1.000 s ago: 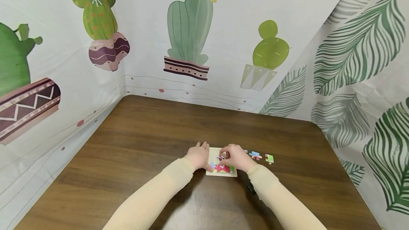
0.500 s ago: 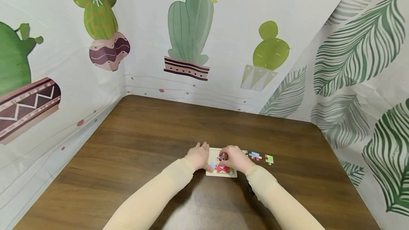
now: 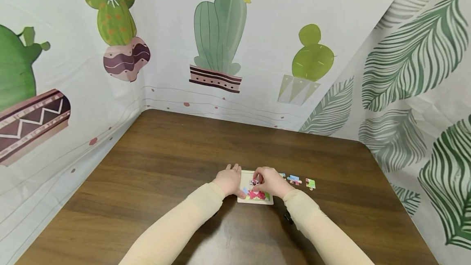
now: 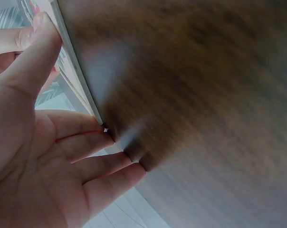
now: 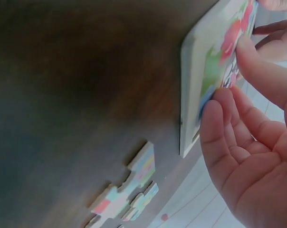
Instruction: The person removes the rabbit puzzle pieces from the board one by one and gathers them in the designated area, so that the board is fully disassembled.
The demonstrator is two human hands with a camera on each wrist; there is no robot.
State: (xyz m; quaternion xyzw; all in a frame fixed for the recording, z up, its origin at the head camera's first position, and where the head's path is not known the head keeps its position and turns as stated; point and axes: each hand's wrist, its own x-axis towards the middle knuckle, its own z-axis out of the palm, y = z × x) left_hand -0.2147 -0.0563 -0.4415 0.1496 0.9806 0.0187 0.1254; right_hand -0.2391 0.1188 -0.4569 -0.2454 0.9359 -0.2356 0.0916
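Observation:
A small pale-framed jigsaw board [image 3: 246, 172] lies on the table with a partly assembled picture of pink, green and blue. My left hand [image 3: 227, 180] rests at its left side. In the left wrist view the thumb [image 4: 43, 35] lies over the board's edge, while the straight fingers [image 4: 100, 175] reach the tabletop. My right hand [image 3: 271, 181] bends over the board and pinches a puzzle piece [image 3: 254, 182] printed with part of a face. That piece sits low against the board; its far side is hidden behind the fingers [image 5: 212, 123].
Several loose puzzle pieces [image 3: 294, 179] lie right of the board, one a green piece [image 3: 310, 183]. A small black object [image 3: 288, 217] shows beneath the right sleeve. Behind the brown wooden table [image 3: 176, 146] hangs a white cloth [image 3: 162, 19] printed with cacti and leaves.
My right hand has dipped slightly and turned a little over the board, uncovering more of the loose piece beside it. The left hand stays in place.

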